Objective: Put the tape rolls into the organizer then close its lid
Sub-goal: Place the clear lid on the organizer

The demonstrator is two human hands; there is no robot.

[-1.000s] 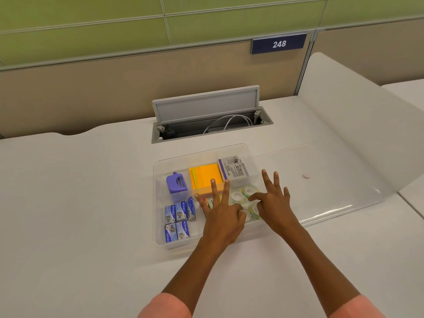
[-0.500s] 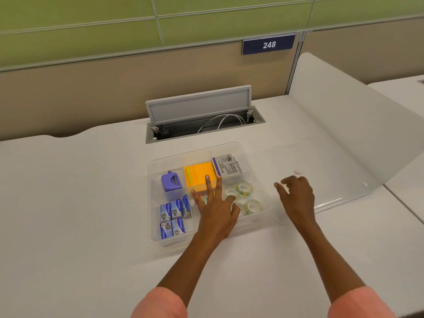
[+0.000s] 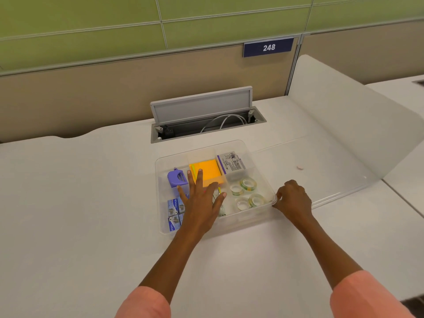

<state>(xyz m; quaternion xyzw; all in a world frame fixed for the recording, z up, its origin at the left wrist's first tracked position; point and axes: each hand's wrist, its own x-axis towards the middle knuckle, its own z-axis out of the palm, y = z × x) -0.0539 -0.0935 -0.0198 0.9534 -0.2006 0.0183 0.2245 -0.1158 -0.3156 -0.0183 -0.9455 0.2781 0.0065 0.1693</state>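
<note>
The clear organizer (image 3: pixel 231 146) sits mid-table. Several clear tape rolls (image 3: pixel 247 184) lie in its near right compartment. Its transparent lid (image 3: pixel 321 171) lies open and flat on the table to the right of the box. My left hand (image 3: pixel 202 203) rests flat with fingers spread over the organizer's middle, covering part of the centre compartments. My right hand (image 3: pixel 293 199) is at the organizer's near right corner, fingers curled against the rim where the lid joins. Whether it grips anything I cannot tell.
The other compartments hold orange sticky notes (image 3: pixel 206 171), a purple sharpener (image 3: pixel 175 179), blue staple boxes (image 3: pixel 173 211) and a labelled box (image 3: pixel 230 164). Behind is an open cable hatch (image 3: pixel 202 109). A curved white divider (image 3: pixel 344 115) rises at the right.
My right hand left the tape rolls, swung out over the lid, then came back to the organizer's right corner. My left hand slid slightly left and stays flat on the organizer.
</note>
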